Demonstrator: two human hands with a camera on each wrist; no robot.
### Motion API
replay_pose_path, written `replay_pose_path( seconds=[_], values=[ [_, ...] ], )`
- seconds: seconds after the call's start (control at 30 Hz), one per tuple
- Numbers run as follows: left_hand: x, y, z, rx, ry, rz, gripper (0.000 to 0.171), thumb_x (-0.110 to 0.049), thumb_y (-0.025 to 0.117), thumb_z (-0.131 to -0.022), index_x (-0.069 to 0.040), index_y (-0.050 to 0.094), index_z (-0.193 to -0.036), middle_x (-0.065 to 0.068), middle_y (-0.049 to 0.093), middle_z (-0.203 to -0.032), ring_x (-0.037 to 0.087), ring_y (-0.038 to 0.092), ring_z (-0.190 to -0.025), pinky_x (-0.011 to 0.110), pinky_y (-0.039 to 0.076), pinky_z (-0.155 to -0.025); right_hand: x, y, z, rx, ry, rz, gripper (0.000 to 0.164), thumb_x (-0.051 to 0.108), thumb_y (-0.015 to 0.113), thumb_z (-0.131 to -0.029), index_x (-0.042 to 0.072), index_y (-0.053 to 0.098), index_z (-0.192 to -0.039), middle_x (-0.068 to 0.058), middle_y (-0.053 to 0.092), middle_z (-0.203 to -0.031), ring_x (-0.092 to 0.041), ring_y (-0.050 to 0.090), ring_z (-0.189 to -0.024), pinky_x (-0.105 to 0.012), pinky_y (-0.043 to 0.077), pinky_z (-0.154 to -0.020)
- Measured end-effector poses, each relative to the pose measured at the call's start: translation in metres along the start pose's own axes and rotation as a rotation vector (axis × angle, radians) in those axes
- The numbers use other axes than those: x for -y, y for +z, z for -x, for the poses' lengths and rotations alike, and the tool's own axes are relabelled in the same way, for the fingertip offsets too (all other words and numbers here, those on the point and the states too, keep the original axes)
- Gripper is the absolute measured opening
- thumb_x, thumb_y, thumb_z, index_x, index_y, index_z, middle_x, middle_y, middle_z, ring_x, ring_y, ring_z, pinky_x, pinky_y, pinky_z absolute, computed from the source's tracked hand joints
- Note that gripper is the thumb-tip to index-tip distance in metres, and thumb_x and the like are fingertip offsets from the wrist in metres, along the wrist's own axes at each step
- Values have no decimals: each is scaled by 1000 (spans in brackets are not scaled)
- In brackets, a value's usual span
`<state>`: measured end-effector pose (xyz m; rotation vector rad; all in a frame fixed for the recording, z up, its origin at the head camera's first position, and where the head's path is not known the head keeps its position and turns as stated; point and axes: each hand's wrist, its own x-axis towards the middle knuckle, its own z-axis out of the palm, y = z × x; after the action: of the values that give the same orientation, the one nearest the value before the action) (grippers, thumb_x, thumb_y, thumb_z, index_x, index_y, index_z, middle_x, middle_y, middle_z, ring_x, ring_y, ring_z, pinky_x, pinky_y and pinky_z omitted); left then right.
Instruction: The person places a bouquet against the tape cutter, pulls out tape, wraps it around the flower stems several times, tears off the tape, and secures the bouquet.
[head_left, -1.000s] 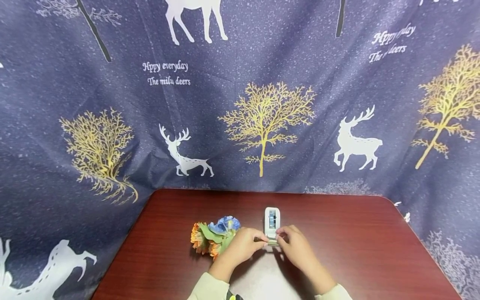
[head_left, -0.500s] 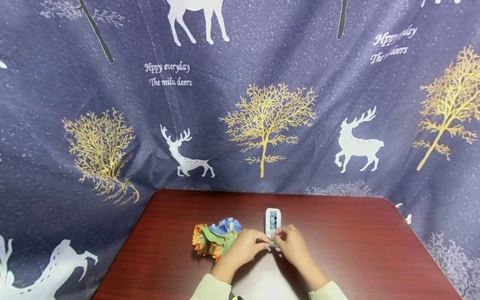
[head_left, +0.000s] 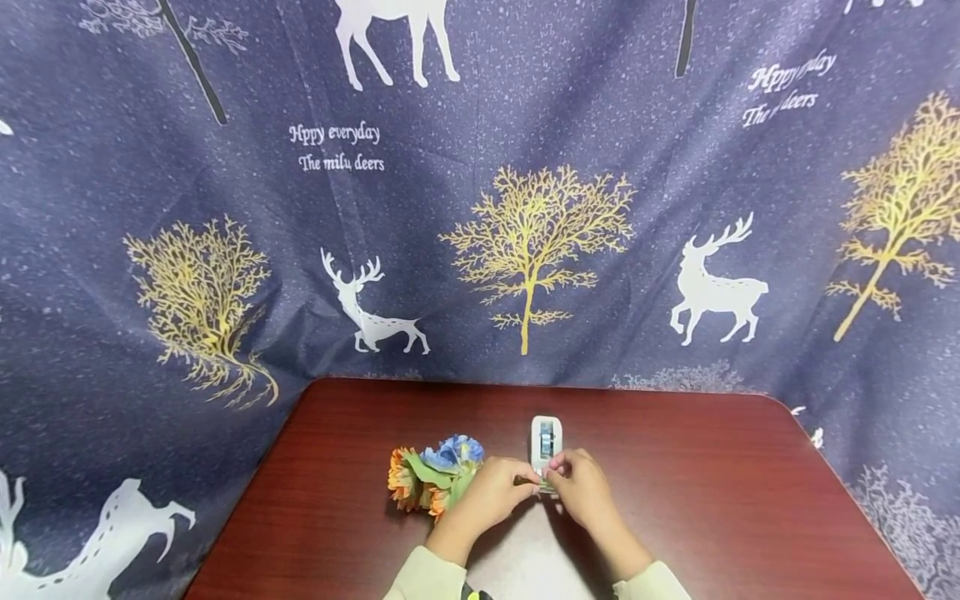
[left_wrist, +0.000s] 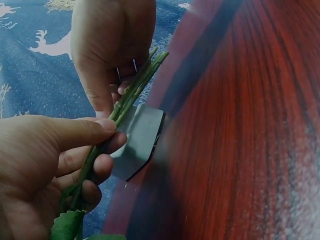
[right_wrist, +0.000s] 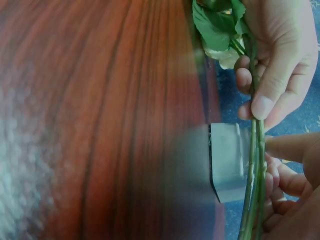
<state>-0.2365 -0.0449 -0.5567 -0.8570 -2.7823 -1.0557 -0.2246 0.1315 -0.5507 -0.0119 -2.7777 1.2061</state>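
Bundled flower stems (left_wrist: pixel 131 96) held level over the counter (head_left: pixel 675 500), long axis left-right, blooms (head_left: pixel 431 477) pointing left. Left hand (head_left: pixel 491 493) curled round stems; right hand (head_left: pixel 581 487) pinching the cut ends above a white tape dispenser (head_left: pixel 546 439).

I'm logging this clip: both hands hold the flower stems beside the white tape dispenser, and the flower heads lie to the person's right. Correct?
Not quite. In the head view the flower heads lie to the person's left, not right. The rest holds: the left hand and right hand hold the stems beside the white tape dispenser.
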Motion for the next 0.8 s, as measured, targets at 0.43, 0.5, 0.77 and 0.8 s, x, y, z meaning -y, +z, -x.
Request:
replay_pose_path(
  seconds=[0.43, 0.5, 0.77, 0.8],
  values=[
    [0, 2, -2, -20, 11, 6, 11, -16, 77, -88, -20, 80, -97, -5, 79, -98, 6, 72, -90, 22, 56, -85, 4, -3, -1, -20, -15, -9, 6, 15, 75, -84, 11, 72, -83, 0, 69, -79, -11, 57, -71, -33, 48, -71],
    [1, 2, -2, -20, 12, 5, 11, -16, 76, -88, -19, 80, -97, -5, 79, -98, 6, 72, -91, 22, 56, -85, 5, -4, -1, -19, -14, -21, 6, 16, 74, -85, 10, 72, -84, 0, 71, -79, -11, 58, -71, -34, 48, -71],
    [0, 2, -1, -14, -4, 14, 11, -15, 76, -88, -18, 80, -98, -5, 79, -98, 6, 72, -91, 23, 56, -85, 7, -5, 2, -25, 2, -6, 5, 17, 71, -90, 13, 74, -88, -4, 74, -90, -17, 65, -83, -44, 52, -83],
    [0, 2, -1, -14, -6, 14, 10, -16, 76, -88, -18, 80, -97, -5, 79, -98, 6, 72, -91, 23, 56, -85, 7, -5, 2, -28, 5, 2, 6, 18, 71, -90, 13, 74, -89, -4, 74, -92, -18, 66, -84, -46, 52, -86]
  ],
)
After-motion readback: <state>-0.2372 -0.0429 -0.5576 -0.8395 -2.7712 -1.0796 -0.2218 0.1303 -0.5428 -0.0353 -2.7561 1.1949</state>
